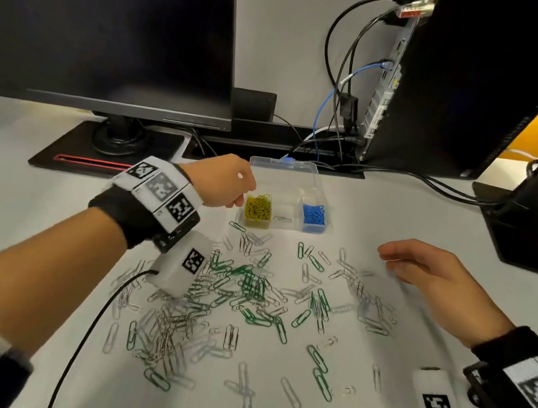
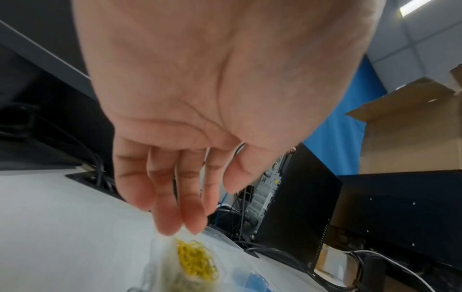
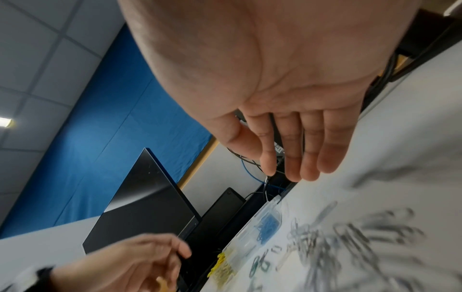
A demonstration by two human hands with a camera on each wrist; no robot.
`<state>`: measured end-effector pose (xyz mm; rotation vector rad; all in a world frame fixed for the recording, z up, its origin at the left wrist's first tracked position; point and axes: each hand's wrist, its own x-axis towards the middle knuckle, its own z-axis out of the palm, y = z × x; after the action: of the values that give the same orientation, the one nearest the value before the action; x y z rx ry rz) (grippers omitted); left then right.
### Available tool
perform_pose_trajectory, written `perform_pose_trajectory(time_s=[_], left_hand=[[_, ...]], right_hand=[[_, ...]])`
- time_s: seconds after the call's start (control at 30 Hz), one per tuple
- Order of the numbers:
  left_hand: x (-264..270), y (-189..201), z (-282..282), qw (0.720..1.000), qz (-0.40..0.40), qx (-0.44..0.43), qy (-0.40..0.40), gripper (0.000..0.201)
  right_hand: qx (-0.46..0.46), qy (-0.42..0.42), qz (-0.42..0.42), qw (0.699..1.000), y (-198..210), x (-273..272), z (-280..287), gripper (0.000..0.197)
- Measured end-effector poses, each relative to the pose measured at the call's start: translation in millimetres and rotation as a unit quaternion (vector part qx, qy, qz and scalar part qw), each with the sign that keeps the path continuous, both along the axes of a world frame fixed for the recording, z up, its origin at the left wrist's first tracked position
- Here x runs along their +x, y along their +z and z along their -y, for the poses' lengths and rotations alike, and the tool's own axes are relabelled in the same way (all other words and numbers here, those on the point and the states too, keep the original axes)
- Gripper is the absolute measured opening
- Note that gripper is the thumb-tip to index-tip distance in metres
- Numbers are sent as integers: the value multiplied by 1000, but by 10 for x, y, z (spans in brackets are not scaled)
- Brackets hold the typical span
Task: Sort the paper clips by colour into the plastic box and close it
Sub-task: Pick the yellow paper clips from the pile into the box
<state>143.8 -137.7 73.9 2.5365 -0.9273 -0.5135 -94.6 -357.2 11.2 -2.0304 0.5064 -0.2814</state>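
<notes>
- The left hand [image 1: 225, 182] is seen above the left end of the clear plastic compartment box [image 1: 294, 207], its fingers [image 2: 172, 201] extended downward, relaxed and holding nothing, just over the yellow paper clips [image 1: 258, 210].
- The right hand [image 1: 436, 279] is held low over the white tabletop [image 1: 414, 217] to the right of the scattered clips, palm down, its fingers [image 3: 310, 150] straight and together; nothing is grasped.
- The box stands open at the far side of the tabletop, with its transparent lid [image 1: 284, 171] lying back behind it.
- The yellow clips fill the left compartment, the blue paper clips [image 1: 314, 217] the right one, and a single green clip [image 1: 282, 219] is seen in the middle compartment.
- A loose heap of green paper clips [image 1: 249, 284] and silver paper clips [image 1: 171, 325] is spread over the tabletop in front of the box, between the two forearms.
- A dark computer monitor [image 1: 106, 25] and a black computer tower [image 1: 457, 85] with cables stand behind the box.
</notes>
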Motion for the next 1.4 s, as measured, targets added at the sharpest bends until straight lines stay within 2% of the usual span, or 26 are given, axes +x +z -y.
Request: perform_pose_trajectory(time_s=[0.23, 0.4, 0.5, 0.57, 0.63, 0.73, 0.77, 0.9, 1.07, 1.17, 1.27, 1.4], left_hand=[[-431, -382, -792, 996, -51, -74, 13, 18], [-688, -545, -1050, 990, -16, -132, 51, 18], [-812, -597, -1101, 990, -29, -130, 52, 20], [-865, -631, -1086, 993, -42, -100, 44, 21], [-901, -659, -1066, 995, -13, -94, 39, 23], [-953, -602, -1012, 988, 81, -130, 16, 26], [-981, -580, -1003, 987, 81, -139, 12, 25], [-950, -499, -1037, 983, -62, -164, 58, 20], [-699, -449, -1183, 991, -56, -96, 69, 23], [-641, -465, -1213, 997, -7, 13, 72, 32], [-698, -480, -1219, 993, -27, 93, 62, 40], [-689, -553, -1188, 993, -3, 110, 44, 42]], right_hand=[[7, -9, -19, 1000, -101, -321, -257, 31], [26, -27, 11, 999, -119, -576, -388, 39], [25, -43, 1, 999, -196, -739, -474, 41], [0, -38, 3, 999, -213, -794, -504, 44], [-24, -25, 2, 999, -218, -775, -501, 44], [-64, -12, -4, 998, -267, -739, -446, 44], [-65, -15, -5, 998, -270, -741, -435, 44], [-35, -42, -13, 998, -328, -775, -421, 45], [-71, -40, -48, 996, -370, -681, -380, 42], [-84, -31, -55, 994, -344, -610, -418, 39], [-89, -31, -73, 993, -351, -626, -467, 37], [-87, -19, -77, 993, -309, -593, -519, 36]])
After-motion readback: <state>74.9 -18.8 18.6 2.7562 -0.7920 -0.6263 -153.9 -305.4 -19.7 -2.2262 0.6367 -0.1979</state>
